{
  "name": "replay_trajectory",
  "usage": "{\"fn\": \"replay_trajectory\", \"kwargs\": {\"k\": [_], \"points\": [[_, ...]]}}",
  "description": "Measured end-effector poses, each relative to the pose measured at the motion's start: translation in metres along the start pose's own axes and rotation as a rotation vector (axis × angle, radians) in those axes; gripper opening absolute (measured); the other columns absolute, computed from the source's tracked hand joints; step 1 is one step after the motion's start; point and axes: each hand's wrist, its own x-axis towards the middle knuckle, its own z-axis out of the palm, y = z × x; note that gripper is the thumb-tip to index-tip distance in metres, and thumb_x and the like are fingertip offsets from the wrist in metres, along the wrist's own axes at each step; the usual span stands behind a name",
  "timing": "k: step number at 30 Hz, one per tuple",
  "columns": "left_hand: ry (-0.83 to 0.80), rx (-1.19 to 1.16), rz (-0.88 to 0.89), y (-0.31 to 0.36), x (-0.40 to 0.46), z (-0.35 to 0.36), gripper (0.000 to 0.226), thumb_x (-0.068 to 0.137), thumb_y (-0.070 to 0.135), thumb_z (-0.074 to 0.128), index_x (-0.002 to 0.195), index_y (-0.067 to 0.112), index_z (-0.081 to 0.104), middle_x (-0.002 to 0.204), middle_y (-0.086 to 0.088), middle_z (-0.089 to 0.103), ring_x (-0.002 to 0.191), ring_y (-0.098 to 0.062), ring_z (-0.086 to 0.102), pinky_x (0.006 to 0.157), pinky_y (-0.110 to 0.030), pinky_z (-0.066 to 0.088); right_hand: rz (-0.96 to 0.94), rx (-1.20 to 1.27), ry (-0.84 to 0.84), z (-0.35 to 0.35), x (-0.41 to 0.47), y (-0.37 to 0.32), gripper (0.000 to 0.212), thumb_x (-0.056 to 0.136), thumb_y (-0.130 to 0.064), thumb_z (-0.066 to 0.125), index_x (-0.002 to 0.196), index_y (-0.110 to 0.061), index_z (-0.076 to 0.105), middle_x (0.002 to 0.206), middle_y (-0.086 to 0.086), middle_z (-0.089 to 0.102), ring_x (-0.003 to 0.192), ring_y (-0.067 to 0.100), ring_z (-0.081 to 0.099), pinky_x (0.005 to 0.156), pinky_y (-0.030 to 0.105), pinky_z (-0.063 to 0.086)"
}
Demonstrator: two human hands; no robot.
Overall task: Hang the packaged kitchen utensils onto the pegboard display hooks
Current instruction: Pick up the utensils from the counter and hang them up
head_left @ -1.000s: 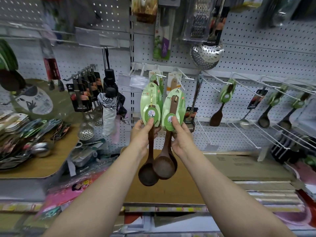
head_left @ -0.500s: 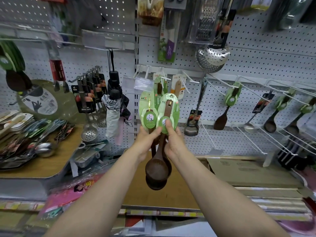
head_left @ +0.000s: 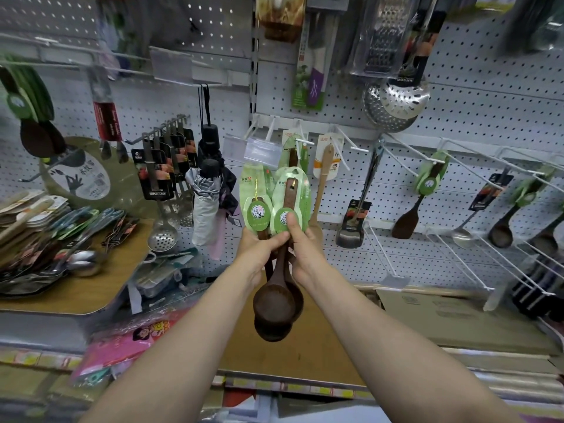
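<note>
Wooden ladles (head_left: 276, 296) hanging below both hands' grip, left hand (head_left: 259, 251), right hand (head_left: 306, 248)

Even, bright lighting is noted; glare on the steel strainer (head_left: 404, 97); edges are bent and blurred.

The two ladles (head_left: 276, 300) held in front look like dark brown wood with a smooth, faintly satin bowl; their green backing cards (head_left: 291, 203) are glossy printed card under clear plastic; the pegboard (head_left: 488, 117) is matt pale painted metal, evenly perforated; its hooks (head_left: 406, 160) are thin white-coated wire; the skimmers (head_left: 399, 99) hanging above are polished steel, bright and punched with holes; the grater (head_left: 378, 35) looks like dull rough-toothed metal inside a shiny clear sleeve; the folded umbrella (head_left: 206, 209) is silvery cloth with a soft sheen; the shelf top (head_left: 76, 288) at left is wood-grain laminate, smooth and matt.
</note>
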Motion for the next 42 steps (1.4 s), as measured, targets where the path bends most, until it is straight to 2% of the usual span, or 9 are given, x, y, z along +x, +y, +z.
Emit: {"fn": "replay_trajectory", "kwargs": {"k": [3, 7, 13, 17, 23, 33, 36, 40, 42], "points": [[0.043, 0.025, -0.020, 0.000, 0.007, -0.001, 0.062, 0.068, 0.012, 0.088, 0.122, 0.016, 0.059, 0.105, -0.006, 0.076, 0.097, -0.024, 0.074, 0.087, -0.042, 0.059, 0.027, -0.033, -0.018, -0.004, 0.010, -0.005, 0.039, 0.092, -0.041, 0.068, 0.118, -0.011, 0.064, 0.100, 0.012, 0.076, 0.077, 0.022, 0.076, 0.056, 0.032, 0.060], [0.064, 0.065, -0.037, 0.000, 0.021, -0.009, 0.059, 0.070, 0.013, 0.089, 0.122, 0.017, 0.059, 0.107, -0.005, 0.076, 0.096, -0.020, 0.074, 0.085, -0.040, 0.059, -0.014, -0.064, 0.024, -0.007, 0.046, -0.020, 0.068, 0.076, -0.065, 0.064, 0.123, -0.016, 0.067, 0.110, 0.005, 0.076, 0.100, 0.020, 0.072, 0.091, 0.039, 0.057], [0.089, 0.105, -0.064, 0.003, 0.035, -0.015, 0.070, 0.063, 0.026, 0.093, 0.123, 0.024, 0.058, 0.108, 0.000, 0.076, 0.101, -0.021, 0.072, 0.087, -0.041, 0.056, -0.001, -0.069, 0.083, -0.011, 0.119, -0.049, 0.048, 0.090, -0.045, 0.070, 0.127, -0.015, 0.061, 0.124, 0.004, 0.063, 0.110, 0.020, 0.062, 0.075, 0.030, 0.052], [0.102, 0.099, -0.037, 0.006, 0.040, -0.013, 0.041, 0.077, 0.011, 0.084, 0.111, 0.023, 0.064, 0.098, 0.001, 0.078, 0.096, -0.020, 0.073, 0.073, -0.031, 0.054, 0.046, -0.202, 0.100, -0.008, 0.160, -0.059, 0.060, 0.082, -0.046, 0.078, 0.133, -0.021, 0.058, 0.137, 0.006, 0.057, 0.112, 0.021, 0.056, 0.097, 0.038, 0.049], [0.123, 0.081, -0.027, 0.006, 0.047, -0.017, 0.041, 0.077, 0.005, 0.082, 0.108, 0.025, 0.063, 0.095, 0.003, 0.078, 0.095, -0.018, 0.072, 0.081, -0.035, 0.056, 0.031, -0.315, 0.033, -0.008, 0.199, -0.066, 0.081, 0.084, -0.045, 0.077, 0.152, -0.022, 0.040, 0.156, 0.004, 0.042, 0.142, 0.029, 0.039, 0.114, 0.046, 0.034], [0.107, 0.057, -0.004, 0.004, 0.054, -0.025, 0.041, 0.077, 0.000, 0.080, 0.112, 0.015, 0.065, 0.101, -0.008, 0.077, 0.102, -0.028, 0.072, 0.092, -0.043, 0.056, 0.004, -0.349, -0.007, -0.015, 0.217, -0.049, 0.064, 0.085, -0.036, 0.079, 0.140, -0.023, 0.050, 0.140, 0.000, 0.054, 0.132, 0.021, 0.045, 0.116, 0.046, 0.033], [0.077, 0.066, -0.003, 0.001, 0.054, -0.031, 0.056, 0.069, 0.010, 0.086, 0.119, 0.013, 0.063, 0.107, -0.010, 0.076, 0.106, -0.030, 0.070, 0.096, -0.048, 0.054, -0.010, -0.283, -0.035, -0.017, 0.218, -0.044, 0.057, 0.083, -0.033, 0.082, 0.129, -0.023, 0.051, 0.133, -0.001, 0.059, 0.127, 0.017, 0.052, 0.118, 0.047, 0.030], [0.075, 0.048, -0.023, -0.003, 0.050, -0.033, 0.078, 0.056, 0.021, 0.094, 0.126, 0.016, 0.059, 0.111, -0.005, 0.075, 0.109, -0.024, 0.069, 0.101, -0.047, 0.051, -0.030, -0.295, -0.087, -0.015, 0.212, -0.038, 0.066, 0.088, -0.031, 0.077, 0.145, -0.023, 0.045, 0.125, -0.002, 0.062, 0.127, 0.020, 0.054, 0.117, 0.045, 0.030], [0.056, 0.065, -0.025, -0.006, 0.048, -0.035, 0.079, 0.057, 0.023, 0.095, 0.127, 0.016, 0.060, 0.112, -0.006, 0.075, 0.109, -0.025, 0.069, 0.102, -0.049, 0.051, -0.036, -0.327, -0.120, -0.013, 0.208, -0.036, 0.046, 0.089, -0.035, 0.074, 0.130, -0.021, 0.060, 0.120, -0.005, 0.067, 0.128, 0.019, 0.054, 0.116, 0.043, 0.032]]}}
